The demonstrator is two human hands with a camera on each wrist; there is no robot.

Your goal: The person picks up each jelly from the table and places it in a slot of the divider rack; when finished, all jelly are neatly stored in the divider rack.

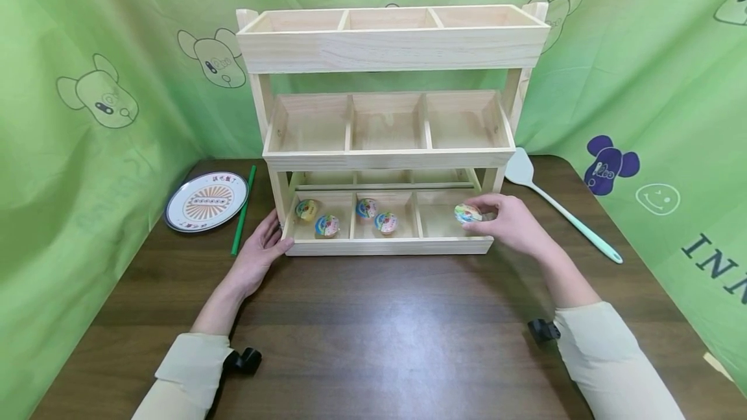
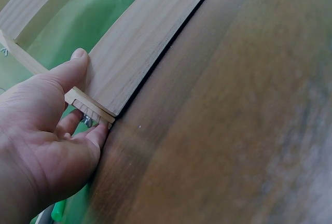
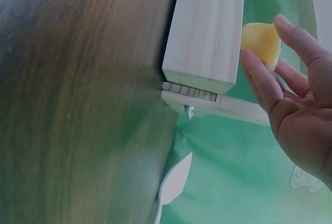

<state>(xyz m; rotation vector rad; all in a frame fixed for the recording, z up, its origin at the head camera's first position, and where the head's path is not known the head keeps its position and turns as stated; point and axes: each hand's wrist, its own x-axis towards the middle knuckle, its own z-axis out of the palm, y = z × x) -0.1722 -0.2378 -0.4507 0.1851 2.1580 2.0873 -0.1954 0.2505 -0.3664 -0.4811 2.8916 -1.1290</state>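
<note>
My right hand (image 1: 513,220) pinches a small jelly cup (image 1: 467,213) over the right compartment of the wooden rack's (image 1: 388,248) bottom tray. In the right wrist view the cup (image 3: 259,41) shows its yellow side between thumb and fingers, just above the tray's front board. With the left hand (image 1: 259,255) I grip the left front corner of that tray, the thumb (image 2: 78,66) at its upper edge and the fingers curled at its side. Two jelly cups (image 1: 327,226) lie in the left compartment, and two more cups (image 1: 386,223) in the middle one.
The rack's middle tier (image 1: 388,159) and top tier (image 1: 391,50) rise above the bottom tray. On the left lie a plate (image 1: 206,201) and a green stick (image 1: 242,212). A white-and-mint spatula (image 1: 569,212) lies on the right. Green cloth (image 1: 117,167) surrounds the table (image 1: 385,329).
</note>
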